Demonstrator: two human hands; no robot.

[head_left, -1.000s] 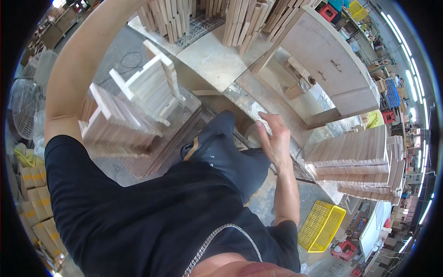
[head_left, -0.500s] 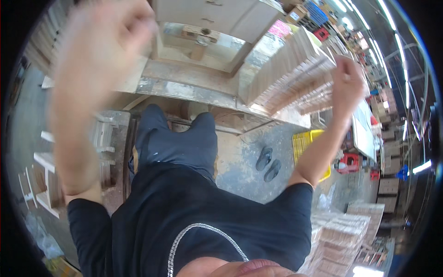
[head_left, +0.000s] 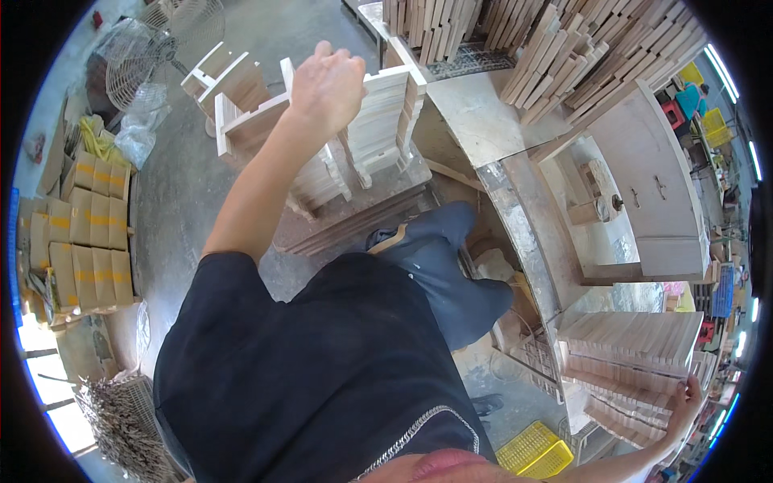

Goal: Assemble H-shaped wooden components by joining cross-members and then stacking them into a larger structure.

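Note:
My left hand (head_left: 326, 87) reaches up and forward over a stack of pale slotted wooden parts (head_left: 385, 121) on a low pallet. Its fingers curl down over the top of the stack, and what they grip is hidden. My right hand (head_left: 684, 404) is far out at the lower right. Its spread fingers rest against the end of a pile of flat wooden boards (head_left: 632, 354) and hold nothing. My dark trousers (head_left: 439, 262) and black shirt fill the middle.
A grey workbench (head_left: 515, 217) carries a small jig (head_left: 596, 201) beside a pale drawer cabinet (head_left: 652, 189). More stacked wood (head_left: 555, 56) stands at the back. A yellow crate (head_left: 535, 455), a floor fan (head_left: 153, 44) and cardboard boxes (head_left: 80, 241) ring the floor.
The view has swung back to the left. My left hand came down from overhead onto the slotted wooden stack, and my right hand dropped from a raised position to the end of the board pile.

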